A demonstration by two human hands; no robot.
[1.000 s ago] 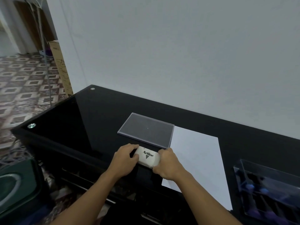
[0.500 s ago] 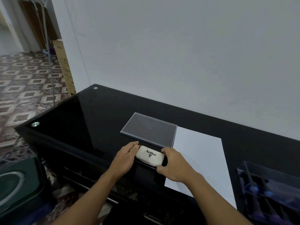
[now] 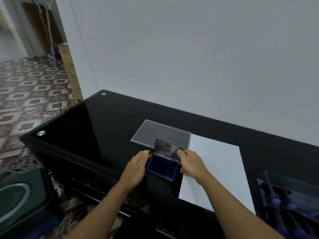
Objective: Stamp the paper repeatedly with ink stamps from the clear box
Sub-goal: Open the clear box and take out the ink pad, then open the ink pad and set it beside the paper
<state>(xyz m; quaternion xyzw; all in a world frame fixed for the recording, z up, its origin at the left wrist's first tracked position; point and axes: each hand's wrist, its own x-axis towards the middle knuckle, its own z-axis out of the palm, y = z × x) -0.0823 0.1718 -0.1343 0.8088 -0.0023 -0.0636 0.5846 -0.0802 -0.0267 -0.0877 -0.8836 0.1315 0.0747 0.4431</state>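
Note:
An ink pad tin (image 3: pixel 162 168) lies on the black glass table (image 3: pixel 96 128), its blue pad exposed. Its metal lid (image 3: pixel 168 150) stands raised on the far hinge. My right hand (image 3: pixel 190 163) pinches the lid's right edge. My left hand (image 3: pixel 138 165) rests against the tin's left side, steadying the base. A white sheet of paper (image 3: pixel 215 169) lies just right of the tin, blank. A clear box (image 3: pixel 290 202) with blue-handled stamps sits at the right front.
A flat clear plastic lid (image 3: pixel 160 133) lies behind the tin. The white wall runs along the table's far edge. A dark speaker (image 3: pixel 20 197) and cables sit on the patterned floor at left, with a cardboard box (image 3: pixel 70 73) leaning on the wall.
The tin was closed, white lid down, between both hands. Now the lid is swung up and back, showing the blue pad. My right hand moved up to the lid's edge.

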